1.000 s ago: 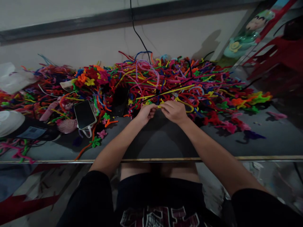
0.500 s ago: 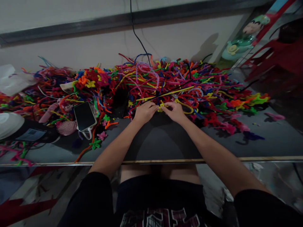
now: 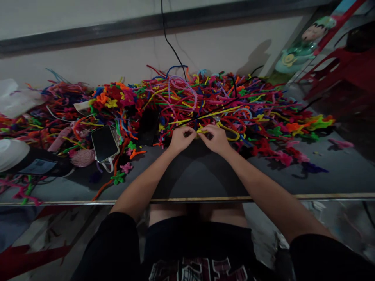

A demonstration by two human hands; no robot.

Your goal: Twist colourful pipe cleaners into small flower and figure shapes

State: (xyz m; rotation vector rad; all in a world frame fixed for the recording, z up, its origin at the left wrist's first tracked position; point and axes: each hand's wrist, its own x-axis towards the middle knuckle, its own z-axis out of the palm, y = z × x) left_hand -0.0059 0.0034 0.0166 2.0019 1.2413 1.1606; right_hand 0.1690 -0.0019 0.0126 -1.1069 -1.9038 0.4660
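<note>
Both hands meet at the front of a heap of coloured pipe cleaners. My left hand pinches with thumb and index finger at a small yellow pipe cleaner piece. From the other side my right hand grips the same yellow piece between thumb and fingertips. Much of that piece is hidden by the fingers, so its shape is hard to make out. Just behind the hands lie straight yellow pipe cleaners and a yellow loop.
On the left are a phone with a white cable, a pink hairbrush and a dark cup with a white lid. Finished-looking fuzzy flowers lie around. A black cord hangs down the wall. A red chair stands at right.
My fingers have shifted around the yellow piece; less of it shows now. Both hands have rolled slightly, with rounder gaps between thumbs and index fingers.
</note>
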